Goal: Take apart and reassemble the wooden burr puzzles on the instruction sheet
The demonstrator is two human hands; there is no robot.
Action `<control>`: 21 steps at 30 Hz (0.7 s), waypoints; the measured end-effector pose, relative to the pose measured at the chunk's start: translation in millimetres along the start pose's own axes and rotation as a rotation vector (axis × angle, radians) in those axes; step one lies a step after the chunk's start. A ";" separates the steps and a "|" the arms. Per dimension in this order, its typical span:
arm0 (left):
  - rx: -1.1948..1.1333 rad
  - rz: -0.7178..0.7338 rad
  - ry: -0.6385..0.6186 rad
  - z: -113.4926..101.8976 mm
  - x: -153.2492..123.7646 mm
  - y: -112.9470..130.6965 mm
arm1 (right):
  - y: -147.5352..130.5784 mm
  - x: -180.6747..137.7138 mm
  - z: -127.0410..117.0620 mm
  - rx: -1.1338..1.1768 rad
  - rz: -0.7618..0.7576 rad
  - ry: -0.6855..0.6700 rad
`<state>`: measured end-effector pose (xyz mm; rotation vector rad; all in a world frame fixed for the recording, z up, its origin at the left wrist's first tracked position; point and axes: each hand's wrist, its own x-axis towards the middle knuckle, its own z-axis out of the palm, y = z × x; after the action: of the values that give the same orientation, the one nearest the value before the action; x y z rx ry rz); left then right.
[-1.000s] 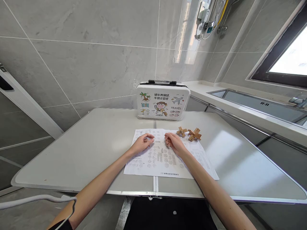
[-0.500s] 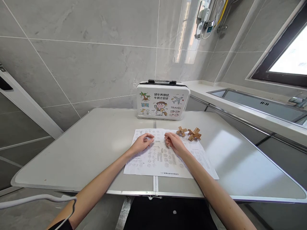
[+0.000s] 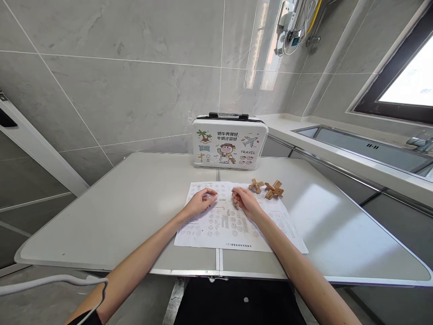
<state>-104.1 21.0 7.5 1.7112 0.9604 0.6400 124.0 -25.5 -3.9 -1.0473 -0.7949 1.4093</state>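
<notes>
A white printed sheet [image 3: 199, 241] with rows of small diagrams lies flat on the table, and both my hands rest on it. My left hand [image 3: 200, 201] lies over its left half, fingers loosely bent and thumb apart, with nothing held. On the right half, my right hand [image 3: 246, 202] has its fingers curled in; I see nothing in them. Just beyond my right hand, at the sheet's far right edge, sit two wooden burr puzzles, a smaller one [image 3: 256, 186] and a larger one [image 3: 274, 190]. Neither hand touches them.
A white carry case [image 3: 230, 142] with cartoon prints stands upright at the back of the folding table [image 3: 101, 212]. Beyond the right side runs a counter with a sink [image 3: 365, 146]. A white cable [image 3: 50, 280] hangs at lower left.
</notes>
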 end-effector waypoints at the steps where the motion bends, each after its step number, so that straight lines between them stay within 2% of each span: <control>1: 0.001 0.002 -0.001 0.0 0.1 -0.3 | 0.2 0.2 -0.2 0.000 -0.001 0.000; 21: -0.012 0.000 0.000 0.0 -0.6 -0.1 | 0.4 0.5 -0.9 0.000 -0.010 0.002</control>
<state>-104.5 20.5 7.4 1.7003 0.9547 0.6441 124.8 -25.1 -4.6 -1.0431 -0.7974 1.4000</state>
